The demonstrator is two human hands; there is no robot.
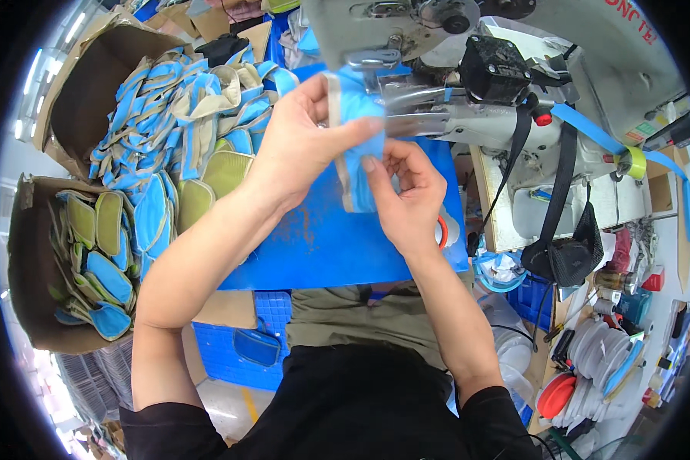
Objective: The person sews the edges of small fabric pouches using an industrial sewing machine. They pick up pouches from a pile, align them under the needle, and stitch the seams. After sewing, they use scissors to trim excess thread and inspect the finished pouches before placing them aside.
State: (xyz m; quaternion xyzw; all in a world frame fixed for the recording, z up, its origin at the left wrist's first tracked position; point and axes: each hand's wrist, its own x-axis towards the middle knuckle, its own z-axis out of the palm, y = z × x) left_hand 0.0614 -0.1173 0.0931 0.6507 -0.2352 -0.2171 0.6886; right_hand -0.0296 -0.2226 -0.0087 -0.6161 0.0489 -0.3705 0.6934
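A light-blue fabric piece with beige edging (pixel 354 180) is held up between both hands, just below the needle area of a sewing machine (pixel 475 130). My left hand (pixel 303 142) pinches its upper left part, thumb lying across the blue face. Lower down, my right hand (pixel 408 192) grips the right edge between thumb and bent fingers. The piece is slightly blurred, and its top end runs up beside the presser foot (pixel 372 61). Beneath the hands lies a blue work surface (pixel 322 249).
A heap of blue and beige strips (pixel 153 123) spills from a cardboard box (pixel 77 100) at left. Another box (pixel 27 261) holds green and blue pads (pixel 111 268). Blue tape (pixel 590 130) runs across the machine's right side. Orange scissors handles (pixel 442 231) lie by my right wrist.
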